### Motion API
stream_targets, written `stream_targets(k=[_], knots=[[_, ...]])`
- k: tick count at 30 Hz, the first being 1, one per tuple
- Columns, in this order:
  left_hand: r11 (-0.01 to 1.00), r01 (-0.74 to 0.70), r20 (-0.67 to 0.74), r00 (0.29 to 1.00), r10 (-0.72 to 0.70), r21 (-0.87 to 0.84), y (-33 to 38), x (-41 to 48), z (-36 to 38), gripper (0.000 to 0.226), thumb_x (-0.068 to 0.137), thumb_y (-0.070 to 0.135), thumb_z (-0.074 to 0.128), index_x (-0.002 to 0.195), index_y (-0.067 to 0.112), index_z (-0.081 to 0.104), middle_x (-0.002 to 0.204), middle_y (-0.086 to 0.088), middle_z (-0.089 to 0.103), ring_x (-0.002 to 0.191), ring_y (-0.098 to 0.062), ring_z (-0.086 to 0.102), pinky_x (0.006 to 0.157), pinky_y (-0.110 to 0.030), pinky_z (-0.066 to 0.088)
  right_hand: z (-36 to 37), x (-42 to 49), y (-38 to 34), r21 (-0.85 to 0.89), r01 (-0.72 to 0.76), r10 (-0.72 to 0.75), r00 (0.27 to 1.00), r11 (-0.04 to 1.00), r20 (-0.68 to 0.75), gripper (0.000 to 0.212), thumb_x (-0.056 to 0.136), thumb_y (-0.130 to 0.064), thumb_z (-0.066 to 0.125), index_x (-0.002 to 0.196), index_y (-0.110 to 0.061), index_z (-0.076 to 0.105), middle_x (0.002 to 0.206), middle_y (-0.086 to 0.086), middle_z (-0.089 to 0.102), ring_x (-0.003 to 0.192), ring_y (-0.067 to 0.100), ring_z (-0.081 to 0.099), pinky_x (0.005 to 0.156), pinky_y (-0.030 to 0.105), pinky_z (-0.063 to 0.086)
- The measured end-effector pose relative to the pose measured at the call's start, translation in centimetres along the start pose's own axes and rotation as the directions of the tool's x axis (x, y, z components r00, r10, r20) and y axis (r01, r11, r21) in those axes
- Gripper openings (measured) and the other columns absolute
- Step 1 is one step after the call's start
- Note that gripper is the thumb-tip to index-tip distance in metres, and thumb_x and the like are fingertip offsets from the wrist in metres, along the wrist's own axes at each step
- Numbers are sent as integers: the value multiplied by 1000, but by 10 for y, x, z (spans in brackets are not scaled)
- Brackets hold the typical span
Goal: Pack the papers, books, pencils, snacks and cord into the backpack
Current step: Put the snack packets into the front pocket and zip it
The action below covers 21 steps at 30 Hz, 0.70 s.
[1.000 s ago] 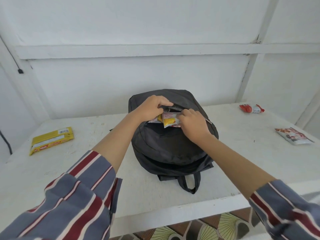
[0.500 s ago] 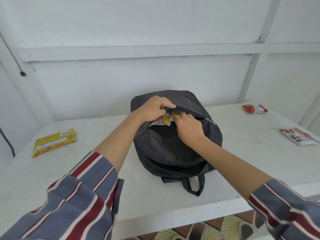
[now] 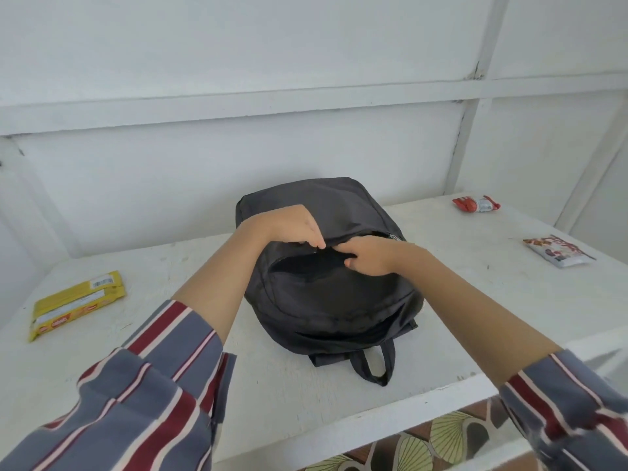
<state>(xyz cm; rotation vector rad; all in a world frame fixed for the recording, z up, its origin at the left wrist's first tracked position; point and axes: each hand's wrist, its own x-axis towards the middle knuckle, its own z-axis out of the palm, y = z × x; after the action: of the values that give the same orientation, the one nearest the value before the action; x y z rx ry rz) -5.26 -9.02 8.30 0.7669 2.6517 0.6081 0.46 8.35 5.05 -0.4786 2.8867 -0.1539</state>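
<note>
Since a second ago the snack has vanished into the backpack (image 3: 326,294); our left hand (image 3: 289,226) pinches the pocket's upper edge, right hand (image 3: 370,256) hooks the lower lip — we keep the opening spread apart for the remaining snacks on the counter (image 3: 204,385).

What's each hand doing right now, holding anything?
Left hand: closed, pinching the upper edge of the backpack pocket opening; a zipper pull may be in the pinch.
Right hand: fingers curled on the pocket edge, no separate item visible.

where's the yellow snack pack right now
In the head view, the yellow pack lies flat on the white table at far left, apart from the backpack, beyond the left sleeve.
</note>
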Motion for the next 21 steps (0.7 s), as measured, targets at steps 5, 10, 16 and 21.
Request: stream_targets(k=[5, 10, 16, 21], knots=[[973, 139, 97, 982, -159, 185, 22, 20, 2, 10, 83, 26, 61, 85, 21, 69, 94, 9, 66, 88, -13, 62, 67, -24, 46, -10, -29, 17, 263, 34, -25, 999, 964, -38, 39, 94, -10, 48, 133, -16, 52, 141, -3, 47, 130, 10, 41, 104, 16, 26], [986, -162, -127, 979, 157, -33, 61, 44, 17, 14, 84, 22, 59, 84, 15, 71, 81, 12, 66, 76, -3, 58, 67, -22, 44, -17, -61, 50, 636, 75, 91, 970, 768, -224, 28, 88, -5, 58, 111, -15, 68, 112, -5, 67, 100, 2, 62, 88, 9, 44], [916, -346, -144, 936, 321, -204, 118, 97, 57, 14, 86, 16, 61, 98, 20, 69, 92, 11, 63, 79, 2, 54, 70, -12, 40, -17, -99, 144, 711, -28, 397, 844, 702, -359, 24, 85, 0, 62, 105, -13, 66, 99, 6, 68, 91, 15, 62, 88, 22, 48], [922, -321, -67, 947, 314, -218, 162, 166, 92, 20, 86, 14, 61, 104, 21, 65, 92, 5, 61, 88, -9, 55, 69, -15, 40, 3, -125, 251, 714, -227, 627, 689, 663, -363, 22, 82, -3, 64, 103, -9, 68, 95, 7, 65, 88, 19, 60, 79, 28, 48]])
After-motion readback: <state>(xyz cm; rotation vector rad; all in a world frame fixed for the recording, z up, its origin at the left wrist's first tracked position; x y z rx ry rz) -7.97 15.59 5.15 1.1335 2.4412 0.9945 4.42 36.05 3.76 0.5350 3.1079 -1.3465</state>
